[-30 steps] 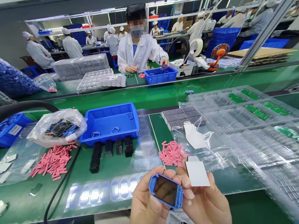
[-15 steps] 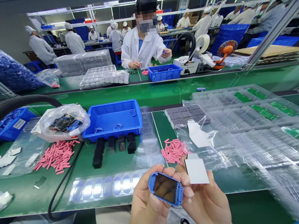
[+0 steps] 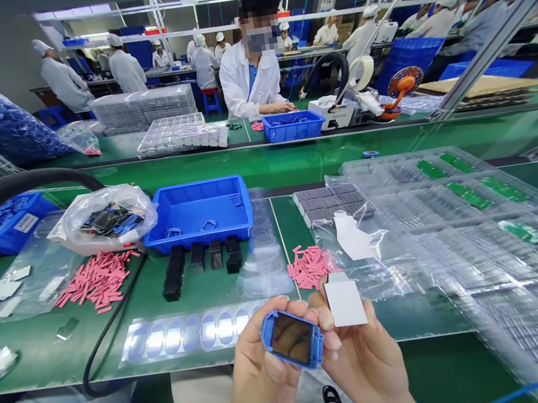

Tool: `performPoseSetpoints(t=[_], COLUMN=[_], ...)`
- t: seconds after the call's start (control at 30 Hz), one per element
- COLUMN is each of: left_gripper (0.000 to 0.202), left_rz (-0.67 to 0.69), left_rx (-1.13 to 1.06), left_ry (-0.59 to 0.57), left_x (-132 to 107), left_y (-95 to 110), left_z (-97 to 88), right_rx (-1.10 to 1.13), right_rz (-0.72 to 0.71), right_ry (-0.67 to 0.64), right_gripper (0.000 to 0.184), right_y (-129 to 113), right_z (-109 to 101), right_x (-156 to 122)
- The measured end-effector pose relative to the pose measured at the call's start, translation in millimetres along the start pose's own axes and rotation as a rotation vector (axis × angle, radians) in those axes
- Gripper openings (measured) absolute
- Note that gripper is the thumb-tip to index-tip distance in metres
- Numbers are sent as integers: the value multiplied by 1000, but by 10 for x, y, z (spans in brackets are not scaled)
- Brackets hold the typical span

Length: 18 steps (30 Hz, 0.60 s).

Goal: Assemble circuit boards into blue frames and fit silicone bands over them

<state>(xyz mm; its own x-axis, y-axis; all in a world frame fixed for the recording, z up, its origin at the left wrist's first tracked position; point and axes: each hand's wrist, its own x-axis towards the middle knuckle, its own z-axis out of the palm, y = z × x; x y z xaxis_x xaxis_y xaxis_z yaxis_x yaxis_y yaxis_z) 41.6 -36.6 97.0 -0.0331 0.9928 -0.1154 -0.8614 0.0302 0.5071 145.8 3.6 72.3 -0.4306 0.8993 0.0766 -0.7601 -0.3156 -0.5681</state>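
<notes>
My left hand [image 3: 260, 381] is closed round a small blue plastic casing [image 3: 292, 339], with its dark, glossy window facing me. Just to the right, my right hand [image 3: 367, 368] grips a thin, square white-faced panel [image 3: 345, 303] with a dark edge. The right fingertips come close to the casing's right end; whether they touch it I cannot tell. Beyond the hands lies a heap of pink strips [image 3: 310, 266]. A clear sheet with oval films [image 3: 185, 335] lies to the left on the green bench.
A blue bin [image 3: 194, 209] holds a few blue frames, with black blocks [image 3: 174, 276] before it. More pink strips [image 3: 96, 281] lie left, near a black cable [image 3: 99, 348]. Clear trays with green circuit boards [image 3: 467, 195] stretch along the right. A co-worker [image 3: 251, 79] sits opposite.
The view has shifted slightly, so the bench items appear a little further left and higher. Both hands keep their holds. The co-worker opposite has lowered a raised hand toward the far blue bin.
</notes>
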Motion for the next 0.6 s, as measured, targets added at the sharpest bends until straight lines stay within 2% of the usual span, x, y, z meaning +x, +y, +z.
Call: performPoseSetpoints(t=[0.23, 0.6], left_gripper=[28, 31], left_rz=[11, 25], left_rx=[-8, 55], left_ry=[0, 30], left_x=[-2, -4], left_y=[5, -24], left_z=[35, 46], right_rx=[28, -38], right_rz=[6, -20], right_ry=[-14, 31], right_gripper=[26, 26], right_y=[3, -11], right_z=[10, -23], right_x=[3, -25])
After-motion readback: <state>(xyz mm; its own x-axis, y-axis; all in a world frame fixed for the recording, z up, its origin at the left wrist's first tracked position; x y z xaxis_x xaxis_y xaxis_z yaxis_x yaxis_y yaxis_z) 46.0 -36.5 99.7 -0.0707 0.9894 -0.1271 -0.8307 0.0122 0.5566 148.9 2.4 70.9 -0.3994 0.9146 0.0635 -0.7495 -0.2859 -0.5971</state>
